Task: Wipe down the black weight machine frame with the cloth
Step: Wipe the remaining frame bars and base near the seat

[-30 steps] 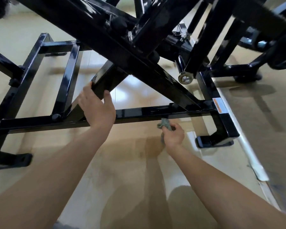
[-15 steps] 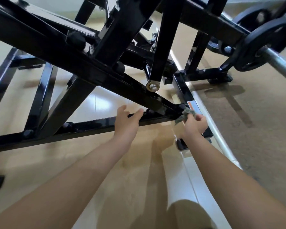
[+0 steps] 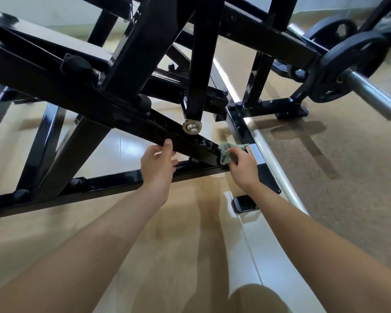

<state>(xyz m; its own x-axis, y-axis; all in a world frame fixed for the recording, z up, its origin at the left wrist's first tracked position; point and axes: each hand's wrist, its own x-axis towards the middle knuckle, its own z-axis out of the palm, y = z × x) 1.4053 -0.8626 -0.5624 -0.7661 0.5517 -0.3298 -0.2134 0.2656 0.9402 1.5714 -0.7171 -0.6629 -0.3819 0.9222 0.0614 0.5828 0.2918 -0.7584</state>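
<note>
The black weight machine frame (image 3: 113, 181) fills the upper view, with glossy square tubes crossing low over the floor. My right hand (image 3: 241, 166) grips a small crumpled grey-green cloth (image 3: 225, 152) and presses it against the lower end of the diagonal bar, where that bar meets the base corner. My left hand (image 3: 158, 166) holds the same diagonal bar from below, fingers curled over its edge, a short way left of the cloth.
A weight plate (image 3: 347, 71) on a steel bar sleeve (image 3: 375, 96) juts out at the upper right. A warning sticker (image 3: 256, 155) sits on the base rail just right of the cloth. A black rubber foot (image 3: 245, 204) rests on the glossy beige floor.
My right hand has carried the cloth from the horizontal base bar rightward to the corner joint. My left hand has shifted right along the frame onto the diagonal bar. The view has swung right.
</note>
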